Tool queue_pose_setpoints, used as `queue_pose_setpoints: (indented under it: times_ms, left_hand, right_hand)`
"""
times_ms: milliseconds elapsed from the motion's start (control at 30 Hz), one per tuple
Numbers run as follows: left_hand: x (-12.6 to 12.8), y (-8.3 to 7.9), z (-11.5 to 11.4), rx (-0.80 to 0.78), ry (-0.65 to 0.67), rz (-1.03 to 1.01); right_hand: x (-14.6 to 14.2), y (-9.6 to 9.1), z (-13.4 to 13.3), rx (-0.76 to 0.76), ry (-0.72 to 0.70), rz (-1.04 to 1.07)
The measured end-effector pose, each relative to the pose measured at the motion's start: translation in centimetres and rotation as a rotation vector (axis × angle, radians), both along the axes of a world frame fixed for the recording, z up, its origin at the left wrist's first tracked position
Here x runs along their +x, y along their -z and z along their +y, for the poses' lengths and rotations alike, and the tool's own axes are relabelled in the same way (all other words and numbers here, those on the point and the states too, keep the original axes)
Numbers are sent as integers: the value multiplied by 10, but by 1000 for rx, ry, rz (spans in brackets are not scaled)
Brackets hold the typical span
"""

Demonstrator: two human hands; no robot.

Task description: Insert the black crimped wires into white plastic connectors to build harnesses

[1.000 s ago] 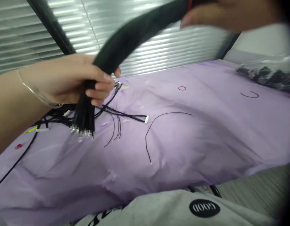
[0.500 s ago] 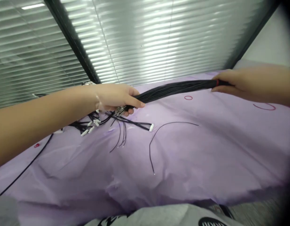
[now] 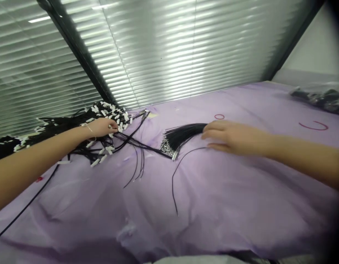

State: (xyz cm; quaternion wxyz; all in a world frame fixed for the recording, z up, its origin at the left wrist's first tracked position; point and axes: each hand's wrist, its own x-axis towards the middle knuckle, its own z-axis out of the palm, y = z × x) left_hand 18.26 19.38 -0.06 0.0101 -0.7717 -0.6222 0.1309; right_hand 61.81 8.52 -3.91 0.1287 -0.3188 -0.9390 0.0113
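Note:
A bundle of black wires (image 3: pixel 183 135) lies on the purple cloth (image 3: pixel 240 190), its metal tips fanned toward the left. My right hand (image 3: pixel 231 138) rests flat on the bundle's right end with fingers stretched out. My left hand (image 3: pixel 102 128) reaches into a pile of black wires with white connectors (image 3: pixel 103 113) at the back left. Its fingers are curled in a pinch among the connectors, and what they hold is too small to make out. A bracelet shows on that wrist.
A loose single black wire (image 3: pixel 176 172) curves across the cloth in front of the bundle, with a few short wires (image 3: pixel 137 165) to its left. A red ring (image 3: pixel 219 116) and a red arc (image 3: pixel 313 125) lie farther back. A clear bag of dark parts (image 3: pixel 317 97) sits far right. Window blinds stand behind.
The bundle, held stretched between both hands before, now lies on the cloth. My left hand let go and moved left into the connector pile; my right hand came down flat on the bundle.

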Motion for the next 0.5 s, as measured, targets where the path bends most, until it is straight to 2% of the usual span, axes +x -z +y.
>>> queue_pose_setpoints:
  times_ms: [67, 167, 233, 333, 500]
  left_hand:
    - [-15, 10, -2, 29, -32, 18]
    - [-20, 28, -2, 89, -33, 2]
    - [-20, 40, 1, 131, -41, -16]
    - [-21, 55, 1, 215, -65, -41]
    - [-29, 71, -14, 289, -49, -100]
  right_hand:
    - [-35, -2, -14, -200, -294, 89]
    - [-78, 4, -26, -252, -520, 9]
    - [-94, 9, -25, -248, -559, -45]
    - [-100, 10, -21, -277, -575, -78]
    - [-91, 8, -18, -589, -488, -4]
